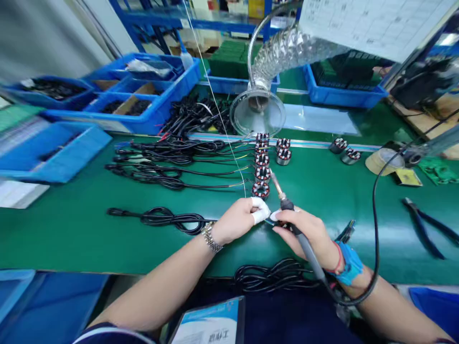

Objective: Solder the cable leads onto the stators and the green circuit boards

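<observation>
My right hand (306, 231) is closed around a soldering iron (304, 248), its copper-coloured tip pointing up and away. A small dark part (271, 220) shows between the fingertips of both hands. My left hand (244, 217) pinches with white-covered fingertips; what they hold is mostly hidden. A coiled black cable (161, 219) runs under the left wrist. From above, a thin pale wire (229, 138) comes down to the left fingers. Just beyond the hands stands a row of motor stators (260, 189), with stripped cable ends (236, 184) lying beside them.
Black cables (158, 177) lie left of the stators. A fume hood funnel (257, 112) hangs over the row's far end. Pliers (423, 224) and a round tin (385, 161) lie right. Blue bins (143, 114) stand back left. Another cable coil (272, 276) rests at the front edge.
</observation>
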{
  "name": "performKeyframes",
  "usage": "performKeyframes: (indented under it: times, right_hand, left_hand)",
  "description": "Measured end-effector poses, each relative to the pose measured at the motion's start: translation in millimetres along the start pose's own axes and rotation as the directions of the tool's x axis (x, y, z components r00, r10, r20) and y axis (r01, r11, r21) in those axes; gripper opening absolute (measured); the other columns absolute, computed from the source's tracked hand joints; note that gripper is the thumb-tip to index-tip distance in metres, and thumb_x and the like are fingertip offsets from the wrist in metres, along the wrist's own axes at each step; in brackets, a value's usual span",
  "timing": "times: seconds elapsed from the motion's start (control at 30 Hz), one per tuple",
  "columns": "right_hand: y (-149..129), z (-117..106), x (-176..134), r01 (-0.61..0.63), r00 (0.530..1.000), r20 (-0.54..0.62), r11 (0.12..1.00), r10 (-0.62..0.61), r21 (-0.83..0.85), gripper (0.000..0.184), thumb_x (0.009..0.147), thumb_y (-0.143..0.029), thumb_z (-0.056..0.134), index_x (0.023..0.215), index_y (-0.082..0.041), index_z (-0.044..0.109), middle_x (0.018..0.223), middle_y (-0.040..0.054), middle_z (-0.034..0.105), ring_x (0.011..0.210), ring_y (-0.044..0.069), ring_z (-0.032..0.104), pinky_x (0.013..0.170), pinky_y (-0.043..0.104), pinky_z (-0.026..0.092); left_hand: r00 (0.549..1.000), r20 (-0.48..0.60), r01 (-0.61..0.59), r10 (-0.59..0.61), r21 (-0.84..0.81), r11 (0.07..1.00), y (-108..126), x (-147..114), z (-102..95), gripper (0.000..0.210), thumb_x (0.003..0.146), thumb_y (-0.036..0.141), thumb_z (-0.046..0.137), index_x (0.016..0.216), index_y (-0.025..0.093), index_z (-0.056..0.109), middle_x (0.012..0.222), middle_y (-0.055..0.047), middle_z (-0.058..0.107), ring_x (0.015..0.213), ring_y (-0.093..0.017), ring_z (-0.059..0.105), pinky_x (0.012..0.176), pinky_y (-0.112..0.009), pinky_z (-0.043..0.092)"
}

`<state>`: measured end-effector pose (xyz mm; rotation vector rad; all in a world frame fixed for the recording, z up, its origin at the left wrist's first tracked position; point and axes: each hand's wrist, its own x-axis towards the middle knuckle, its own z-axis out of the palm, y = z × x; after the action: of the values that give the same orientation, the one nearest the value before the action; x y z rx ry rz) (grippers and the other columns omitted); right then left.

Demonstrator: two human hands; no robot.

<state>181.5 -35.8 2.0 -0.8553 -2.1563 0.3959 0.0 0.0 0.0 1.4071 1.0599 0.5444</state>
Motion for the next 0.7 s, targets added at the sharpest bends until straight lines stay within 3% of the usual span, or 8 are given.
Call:
performKeyframes:
  times: [0.13,0.27,0.4,0.5,0.57,0.7]
  right_hand:
    - [-2.9,5.4,1.5,0.038,0.999,-0.025,0.997,-0.039,-0.070,0.022,0.080,-0.009,0.050,0.099,-0.021,0.052,0.078,0.0014,0.061,0.067,0.010,0.055,0.061,0.021,0.046]
    - [-6.5,3.1,2.5,-0.132,0.985,-0.114,0.991,0.129,-0.012,0.024,0.078,-0.014,0.055,0.100,-0.022,0.050,0.081,0.0011,0.062,0.068,0.010,0.058,0.064,0.020,0.048]
    - [-7.7,3.7,2.2,-0.300,0.939,-0.134,0.944,0.318,0.139,0.031,0.076,-0.017,0.058,0.105,-0.023,0.048,0.079,-0.0008,0.062,0.063,0.009,0.059,0.062,0.019,0.050]
    - [-7.6,7.3,1.3,-0.386,0.896,-0.115,0.880,0.429,0.276,0.036,0.074,-0.019,0.060,0.107,-0.023,0.046,0.078,-0.0010,0.062,0.062,0.009,0.060,0.060,0.020,0.051]
    - [-8.4,9.1,1.0,-0.426,0.872,-0.086,0.833,0.482,0.354,0.037,0.073,-0.020,0.061,0.107,-0.023,0.046,0.080,0.0000,0.063,0.066,0.011,0.063,0.062,0.021,0.052]
    - [-12.3,9.2,2.2,-0.437,0.841,-0.076,0.756,0.535,0.488,0.037,0.073,-0.020,0.061,0.106,-0.023,0.045,0.080,0.0003,0.063,0.069,0.012,0.064,0.063,0.022,0.053]
  left_hand:
    - [0.997,0.073,0.012,-0.009,-0.042,0.999,4.3,-7.1,-2.2,0.020,0.077,0.030,0.053,0.065,0.014,0.053,0.055,0.004,0.048,0.051,-0.008,0.038,0.053,-0.020,0.031]
    - [0.993,0.120,0.025,-0.011,-0.117,0.993,5.3,-16.6,-14.7,0.019,0.077,0.032,0.054,0.076,0.013,0.059,0.069,-0.002,0.059,0.059,-0.010,0.049,0.061,-0.023,0.040]
    - [0.992,-0.125,-0.049,0.037,-0.090,0.995,0.9,-25.8,-14.5,0.017,0.076,0.031,0.057,0.075,0.014,0.058,0.071,-0.003,0.062,0.069,-0.014,0.057,0.070,-0.027,0.044]
    - [0.937,-0.319,-0.164,0.138,-0.055,0.985,-1.6,-27.9,-0.4,0.017,0.076,0.031,0.058,0.076,0.014,0.061,0.077,-0.004,0.064,0.075,-0.016,0.058,0.073,-0.028,0.045]
    - [0.911,-0.357,-0.227,0.206,-0.019,0.974,-1.6,-27.3,9.9,0.015,0.076,0.029,0.059,0.074,0.014,0.063,0.078,-0.004,0.064,0.074,-0.015,0.058,0.072,-0.026,0.046]
    - [0.889,-0.322,-0.310,0.325,0.098,0.946,-2.2,-26.8,21.1,0.010,0.074,0.025,0.062,0.072,0.015,0.066,0.078,-0.003,0.065,0.072,-0.014,0.058,0.068,-0.024,0.046]
